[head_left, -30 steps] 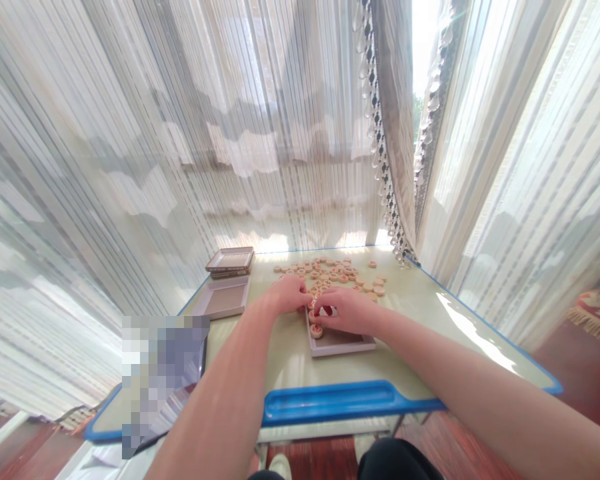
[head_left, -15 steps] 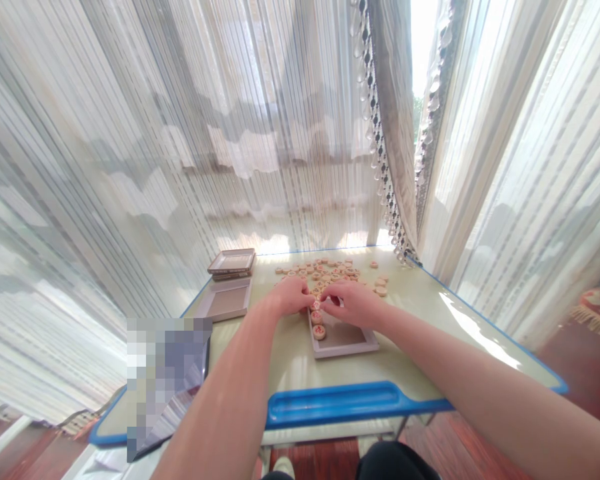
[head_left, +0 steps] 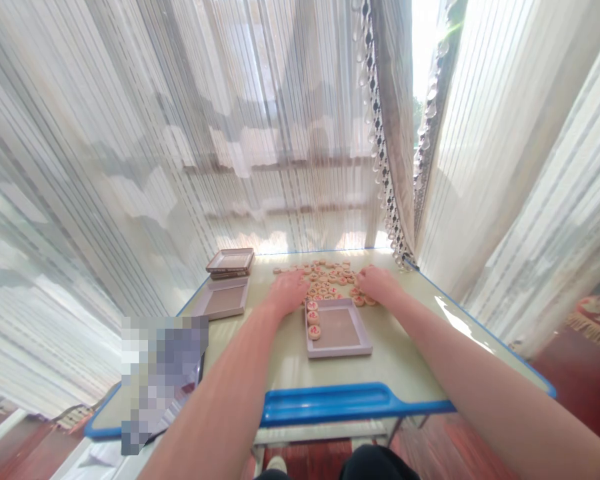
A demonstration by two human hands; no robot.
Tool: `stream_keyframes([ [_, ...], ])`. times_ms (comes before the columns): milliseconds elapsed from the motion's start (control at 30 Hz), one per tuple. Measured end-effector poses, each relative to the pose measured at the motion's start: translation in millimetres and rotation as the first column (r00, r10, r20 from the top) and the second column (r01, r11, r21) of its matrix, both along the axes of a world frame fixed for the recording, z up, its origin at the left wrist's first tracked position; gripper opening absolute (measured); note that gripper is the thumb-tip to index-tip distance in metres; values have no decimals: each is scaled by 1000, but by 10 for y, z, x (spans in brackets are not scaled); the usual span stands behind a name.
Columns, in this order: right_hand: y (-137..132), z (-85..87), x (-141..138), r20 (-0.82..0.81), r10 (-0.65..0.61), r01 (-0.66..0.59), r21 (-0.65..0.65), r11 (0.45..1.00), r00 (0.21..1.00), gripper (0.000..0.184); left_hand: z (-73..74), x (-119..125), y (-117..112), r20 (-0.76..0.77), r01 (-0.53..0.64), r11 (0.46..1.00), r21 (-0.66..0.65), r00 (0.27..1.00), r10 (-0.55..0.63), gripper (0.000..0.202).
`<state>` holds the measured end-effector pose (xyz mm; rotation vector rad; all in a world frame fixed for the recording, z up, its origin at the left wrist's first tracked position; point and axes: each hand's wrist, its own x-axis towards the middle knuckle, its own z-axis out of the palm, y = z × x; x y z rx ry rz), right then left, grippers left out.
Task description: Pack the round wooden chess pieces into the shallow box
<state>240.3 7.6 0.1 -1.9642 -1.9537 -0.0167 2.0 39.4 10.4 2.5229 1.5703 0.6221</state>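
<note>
Three round wooden Chinese chess pieces (head_left: 313, 318) with red characters stand in a column along the left wall of a shallow tray (head_left: 341, 351). Many more loose chess pieces (head_left: 325, 291) are spread behind it. At the left side of that spread is my left hand (head_left: 289, 292), fingers stretched over the pieces. On the opposite side my right hand (head_left: 379, 283) reaches down at the pieces with its fingers apart. Neither hand visibly grips a piece, though some fingertips are hard to make out.
A light tray (head_left: 225, 312) lies at the table's left, with a small stack of trays (head_left: 230, 272) behind it. A dark-edged, pixelated object sits at the left front. A blue trough (head_left: 330, 403) runs along the front edge. Striped curtains (head_left: 280, 133) hang behind the table.
Both hands have left the tray's upper left corner. My right hand moved right and away to the loose pieces; my left moved slightly back. The three pieces in the tray are uncovered.
</note>
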Motion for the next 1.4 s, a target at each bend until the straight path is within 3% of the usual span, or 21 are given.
stream_keyframes([
  [200, 15, 7, -159, -75, -1, 3, 22, 1000, 997, 32, -81, 75, 77, 163, -45, 993, -109, 985, 62, 44],
  [367, 24, -28, -128, -177, -19, 31, 67, 997, 984, 29, -90, 58, 129, 391, -38, 981, -188, 914, 111, 40],
  [700, -51, 13, -191, -147, 104, -96, 58, 994, 984, 25, -8, 83, 21, 171, -71, 983, -169, 980, 100, 32],
  [833, -40, -11, -215, -159, 155, -147, 66, 987, 975, 27, -40, 44, 41, 105, -50, 998, -36, 993, 54, 32],
  [1067, -4, -50, -238, -134, 82, -77, 44, 996, 988, 29, 24, 4, -24, -96, -79, 997, -1, 992, 78, 31],
  [1233, 6, -50, -235, -136, 76, -75, 11, 997, 988, 25, 54, 24, -68, -111, -100, 995, 20, 989, 101, 29],
  [1400, -22, -18, -257, -252, 53, -43, 47, 998, 966, 21, 30, 31, -41, -54, -104, 994, 45, 993, 106, 32],
])
